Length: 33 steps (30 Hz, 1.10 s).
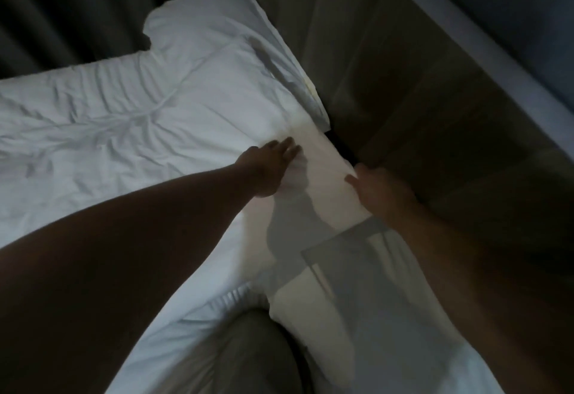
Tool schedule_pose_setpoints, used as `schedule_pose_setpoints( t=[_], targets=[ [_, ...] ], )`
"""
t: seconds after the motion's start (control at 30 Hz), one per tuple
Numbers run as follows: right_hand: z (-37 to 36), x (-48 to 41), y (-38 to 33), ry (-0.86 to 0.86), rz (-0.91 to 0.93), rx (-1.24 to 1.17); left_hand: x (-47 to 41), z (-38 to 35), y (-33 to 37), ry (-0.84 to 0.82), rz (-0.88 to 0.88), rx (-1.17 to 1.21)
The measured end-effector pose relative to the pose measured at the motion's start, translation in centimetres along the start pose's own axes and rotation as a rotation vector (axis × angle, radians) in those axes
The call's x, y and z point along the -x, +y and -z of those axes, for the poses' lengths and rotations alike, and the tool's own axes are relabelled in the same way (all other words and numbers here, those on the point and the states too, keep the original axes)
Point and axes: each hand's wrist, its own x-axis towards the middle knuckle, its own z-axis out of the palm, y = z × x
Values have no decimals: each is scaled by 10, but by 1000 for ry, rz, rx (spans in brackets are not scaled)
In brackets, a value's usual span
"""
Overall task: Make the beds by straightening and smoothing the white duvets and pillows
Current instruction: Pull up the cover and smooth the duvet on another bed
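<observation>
A white pillow point(214, 61) lies at the head of the bed against the headboard, creased across its middle. Nearer to me lies a second white pillow point(323, 188), partly in shadow. My left hand point(270, 170) rests flat on the near pillow's left part, fingers straight, where it meets the far pillow. My right hand point(379, 188) is on the pillow's right edge beside the headboard, its thumb on top; the fingers are hidden behind the edge. The wrinkled white duvet point(77, 132) spreads to the left.
A brown padded headboard point(419, 89) runs along the right side, with a pale wall strip point(484, 39) beyond it. Dark curtains point(77, 5) hang behind the bed at the upper left. A grey bed edge point(248, 350) shows at the bottom.
</observation>
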Motion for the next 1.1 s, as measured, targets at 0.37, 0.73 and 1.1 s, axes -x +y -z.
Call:
schedule_pose_setpoints(
  t=[0.37,0.73,1.1],
  targets=[
    [-59,-22,-178,104,133,278,111,-88,-158,-132,555,214],
    [-106,-131,-412,-4,601,139,220,-189,-314,-37,915,354],
    [-110,-315,-443,53,192,313,149,-276,-378,268,960,178]
  ],
)
